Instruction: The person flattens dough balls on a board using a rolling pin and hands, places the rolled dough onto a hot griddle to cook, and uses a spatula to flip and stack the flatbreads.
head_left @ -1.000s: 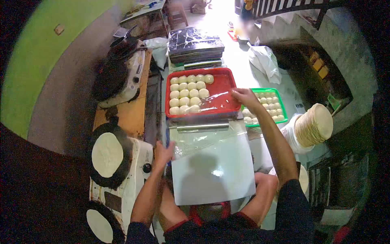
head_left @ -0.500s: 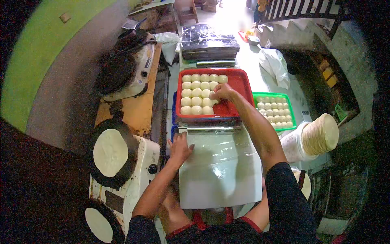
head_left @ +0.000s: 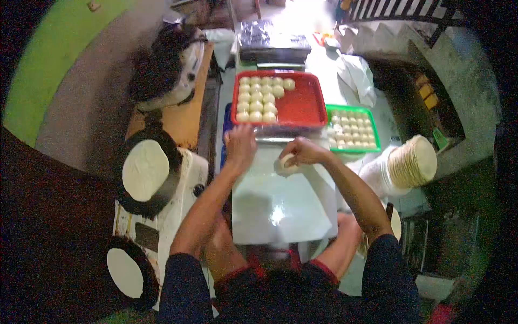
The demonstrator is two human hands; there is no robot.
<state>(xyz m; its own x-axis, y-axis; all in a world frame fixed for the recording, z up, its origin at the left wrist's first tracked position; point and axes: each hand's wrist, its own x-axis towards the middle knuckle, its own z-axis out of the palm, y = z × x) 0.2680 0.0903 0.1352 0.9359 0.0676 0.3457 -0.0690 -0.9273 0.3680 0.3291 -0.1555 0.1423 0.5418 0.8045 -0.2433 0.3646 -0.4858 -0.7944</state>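
Observation:
My right hand (head_left: 305, 152) is closed on a pale dough ball (head_left: 288, 161), just above the upper part of the white board (head_left: 270, 216). My left hand (head_left: 240, 141) is at the board's upper left corner, by the near edge of the red tray (head_left: 305, 108); its fingers are blurred, and whether they hold anything cannot be made out. Rows of dough balls (head_left: 256, 98) fill the left part of the red tray. A metallic roller (head_left: 275, 139) lies between tray and board. Clear plastic film seems to lie over the board's upper part.
Flat dough rounds (head_left: 144, 170) sit on two dark pans at the left. At the right are a green tray (head_left: 376, 132) of dough balls and a stack of flatbreads (head_left: 413, 164) on a white container. A black stack (head_left: 275, 47) stands beyond the red tray.
My right hand has come from the red tray to above the board, bringing a dough ball out. My left hand has moved up to the tray's near edge. The view has shifted.

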